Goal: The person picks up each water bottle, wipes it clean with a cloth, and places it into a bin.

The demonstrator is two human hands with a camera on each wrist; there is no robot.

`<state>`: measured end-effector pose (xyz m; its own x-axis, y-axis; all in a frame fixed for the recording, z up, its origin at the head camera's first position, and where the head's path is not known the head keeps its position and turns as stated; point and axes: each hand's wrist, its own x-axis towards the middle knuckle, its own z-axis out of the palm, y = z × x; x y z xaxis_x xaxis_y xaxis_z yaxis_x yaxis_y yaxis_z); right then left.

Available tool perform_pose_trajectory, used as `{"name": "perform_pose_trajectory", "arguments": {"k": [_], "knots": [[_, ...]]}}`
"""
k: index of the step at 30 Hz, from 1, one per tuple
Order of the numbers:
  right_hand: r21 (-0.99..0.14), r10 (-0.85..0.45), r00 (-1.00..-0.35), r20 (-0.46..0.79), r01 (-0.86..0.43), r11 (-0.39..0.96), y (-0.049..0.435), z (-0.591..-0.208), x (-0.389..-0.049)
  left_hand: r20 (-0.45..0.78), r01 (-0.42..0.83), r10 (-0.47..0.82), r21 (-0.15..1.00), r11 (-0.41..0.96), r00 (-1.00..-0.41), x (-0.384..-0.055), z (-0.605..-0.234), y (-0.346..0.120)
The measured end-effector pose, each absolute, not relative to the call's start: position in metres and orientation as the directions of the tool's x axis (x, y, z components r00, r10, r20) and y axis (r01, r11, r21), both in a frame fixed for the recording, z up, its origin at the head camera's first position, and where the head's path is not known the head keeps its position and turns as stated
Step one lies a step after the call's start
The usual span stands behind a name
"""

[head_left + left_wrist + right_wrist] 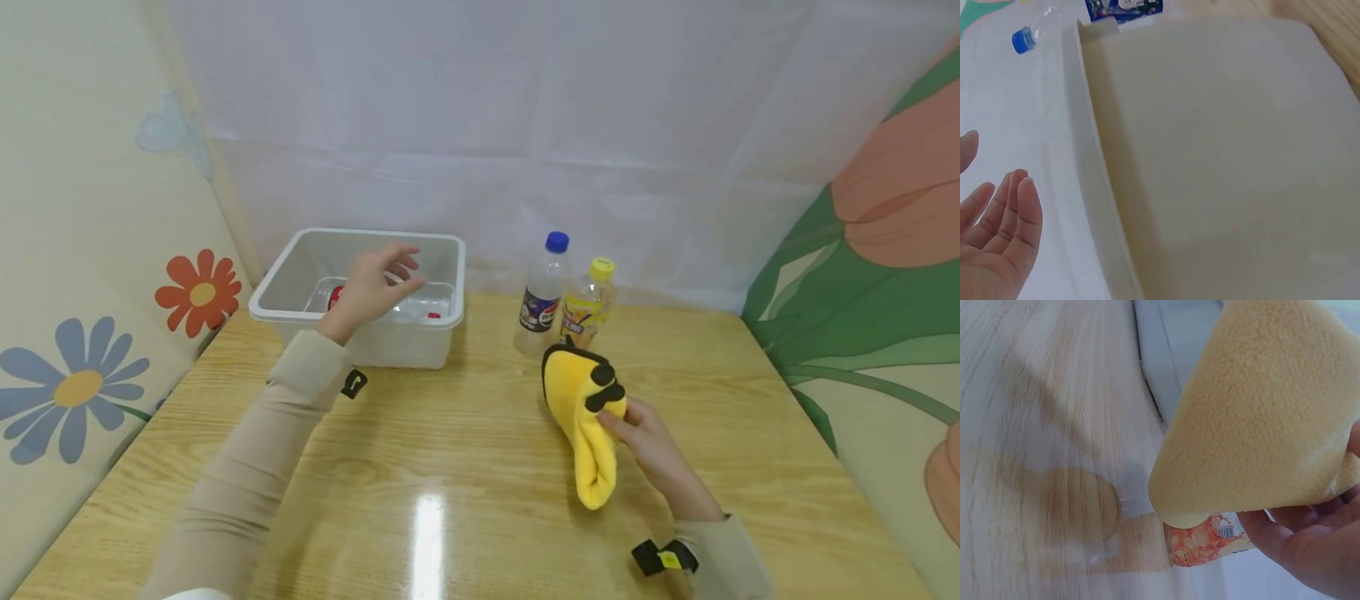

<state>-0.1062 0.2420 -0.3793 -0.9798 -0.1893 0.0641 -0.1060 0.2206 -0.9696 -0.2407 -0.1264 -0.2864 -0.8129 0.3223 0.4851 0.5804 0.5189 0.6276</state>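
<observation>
My right hand [656, 437] pinches a folded yellow fleecy cloth [577, 400] with dark trim, holding it above the wooden table in front of two bottles. In the right wrist view, the cloth [1260, 412] hides part of an orange printed bottle label [1200, 540]. My left hand [371, 287] hovers over a pale plastic bin [405, 350], its fingers relaxed and holding nothing. Clear plastic with red parts [335, 296] lies inside the bin, partly hidden by that hand. The left wrist view shows the left hand [1000, 237] beyond the bin's side.
An upright clear bottle with a blue cap [557, 242] stands right of the bin. Beside it is a clear bottle with a yellow cap [602, 268]. White sheeting [480, 150] hangs behind the table [480, 467], and flower-patterned panels [78, 387] flank it.
</observation>
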Motion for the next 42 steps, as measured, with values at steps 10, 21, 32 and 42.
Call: {"name": "perform_pose_trajectory", "arguments": {"k": [10,21,32,42], "knots": [[-0.97,-0.183,-0.98,0.082,-0.121,0.209,0.247,-0.38,-0.101,0.512,0.584,0.282,0.716,0.381,-0.812,-0.239,-0.302,-0.097],[-0.973,-0.181,-0.98,0.087,-0.123,0.196,0.247,-0.38,-0.101,0.427,0.5,0.276,0.812,0.301,-0.861,-0.247,-0.311,-0.053],[-0.973,-0.179,-0.98,0.089,-0.124,0.193,0.248,-0.383,-0.102,0.352,0.44,0.304,0.847,0.3,-0.885,-0.255,-0.31,-0.016],[-0.966,-0.177,-0.981,0.085,-0.124,0.225,0.251,-0.384,-0.102,0.283,0.378,0.312,0.874,0.306,-0.907,-0.275,-0.316,0.006]]}}
